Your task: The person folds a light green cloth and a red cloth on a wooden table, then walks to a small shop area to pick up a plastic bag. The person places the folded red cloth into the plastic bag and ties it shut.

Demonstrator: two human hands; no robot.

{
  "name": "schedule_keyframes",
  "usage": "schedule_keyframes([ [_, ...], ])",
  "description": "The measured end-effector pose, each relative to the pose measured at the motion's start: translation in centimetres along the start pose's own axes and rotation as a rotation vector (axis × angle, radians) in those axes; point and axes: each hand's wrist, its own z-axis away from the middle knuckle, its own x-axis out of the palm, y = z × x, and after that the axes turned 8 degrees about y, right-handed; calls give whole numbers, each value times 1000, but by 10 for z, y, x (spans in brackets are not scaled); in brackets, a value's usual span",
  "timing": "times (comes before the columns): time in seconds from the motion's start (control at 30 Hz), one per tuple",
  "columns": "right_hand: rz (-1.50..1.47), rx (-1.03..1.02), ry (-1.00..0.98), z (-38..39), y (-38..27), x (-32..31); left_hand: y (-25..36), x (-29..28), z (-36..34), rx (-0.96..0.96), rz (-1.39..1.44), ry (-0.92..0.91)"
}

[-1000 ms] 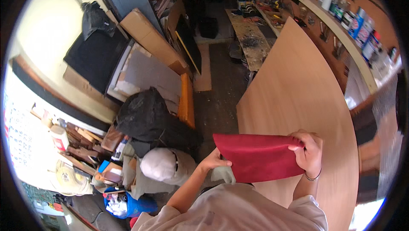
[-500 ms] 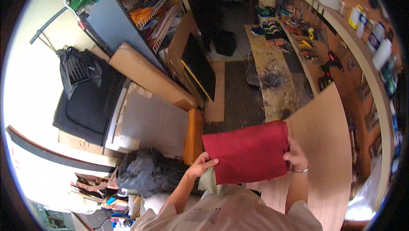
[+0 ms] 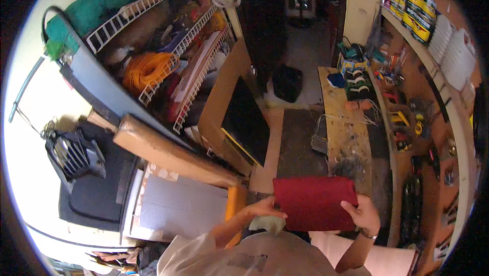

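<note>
A dark red sheet (image 3: 316,203), folded or stacked in layers, is held in front of my body. Whether it is cloth or coarse paper I cannot tell. My left hand (image 3: 265,208) grips its left edge, thumb and fingers closed on it. At the right edge my right hand (image 3: 365,215) is closed round the sheet, with the thumb lying on its upper face. Below my left hand hangs a pale green cloth (image 3: 268,223), against my shirt; whether that hand also holds it I cannot make out.
A stained wooden workbench (image 3: 349,136) runs ahead on the right, beside tool-filled shelving. A pale wood board (image 3: 384,263) lies at lower right. On the left stand wire shelves with coiled orange rope (image 3: 147,71), a long cardboard box (image 3: 168,148) and leaning panels.
The view has swung upward, so the workbench and shelves show more and the wood board less. The red sheet sits lower and further right in the picture, still in both hands.
</note>
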Motion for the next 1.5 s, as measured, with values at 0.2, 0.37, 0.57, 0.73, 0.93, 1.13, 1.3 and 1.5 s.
schedule_keyframes([
  [0.2,-12,211,-31,-106,34,-25,9,-64,-109,90,-65,-50],
  [0.37,120,91,146,-203,95,-28,14,-132,-206,63,-238,-15],
  [0.57,95,101,342,-336,109,-67,81,-207,-287,-1,-520,128],
  [0.73,-50,155,580,-450,92,-81,119,-255,-336,-145,-500,312],
  [0.93,72,60,1526,-584,-7,-44,137,-286,-381,-92,-499,356],
  [1.13,645,-95,1595,-719,-75,-24,85,-340,-408,-17,-402,423],
  [1.3,659,-316,1863,-813,-136,-17,147,-378,-394,-74,-338,434],
  [1.5,478,-182,2040,-911,-232,-16,75,-419,-427,-132,-357,762],
])
